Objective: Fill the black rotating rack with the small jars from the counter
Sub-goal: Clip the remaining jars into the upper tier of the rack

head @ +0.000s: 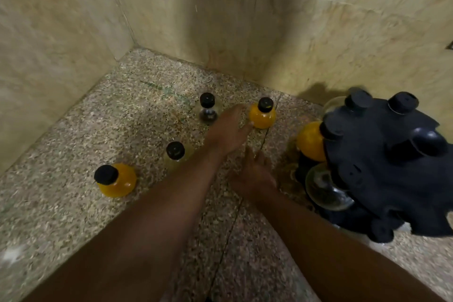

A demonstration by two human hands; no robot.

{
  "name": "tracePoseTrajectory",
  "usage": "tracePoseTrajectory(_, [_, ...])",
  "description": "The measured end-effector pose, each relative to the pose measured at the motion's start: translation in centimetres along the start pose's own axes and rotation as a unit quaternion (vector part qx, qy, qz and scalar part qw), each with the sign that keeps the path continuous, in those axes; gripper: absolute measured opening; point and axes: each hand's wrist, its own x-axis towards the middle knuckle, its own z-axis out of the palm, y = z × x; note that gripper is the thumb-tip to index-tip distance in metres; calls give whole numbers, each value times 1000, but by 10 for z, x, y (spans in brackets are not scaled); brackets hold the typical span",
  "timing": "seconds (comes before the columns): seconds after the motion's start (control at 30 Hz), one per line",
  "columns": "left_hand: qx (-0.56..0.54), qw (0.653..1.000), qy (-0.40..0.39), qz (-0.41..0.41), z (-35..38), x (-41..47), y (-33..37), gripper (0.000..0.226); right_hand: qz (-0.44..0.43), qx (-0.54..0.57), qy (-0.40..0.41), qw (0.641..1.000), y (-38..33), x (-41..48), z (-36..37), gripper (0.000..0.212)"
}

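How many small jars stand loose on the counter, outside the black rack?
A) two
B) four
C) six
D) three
B: four stand outside the rack: a near yellow jar, a pale jar, a clear jar and a far yellow jar beside the left hand.

Outstretched left hand — right hand just behind it.
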Motion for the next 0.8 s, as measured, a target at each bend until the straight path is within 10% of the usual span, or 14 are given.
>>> tracePoseTrajectory(0.8, [19,996,9,91,12,54,0,55,13,-19,36,999,2,39,17,97])
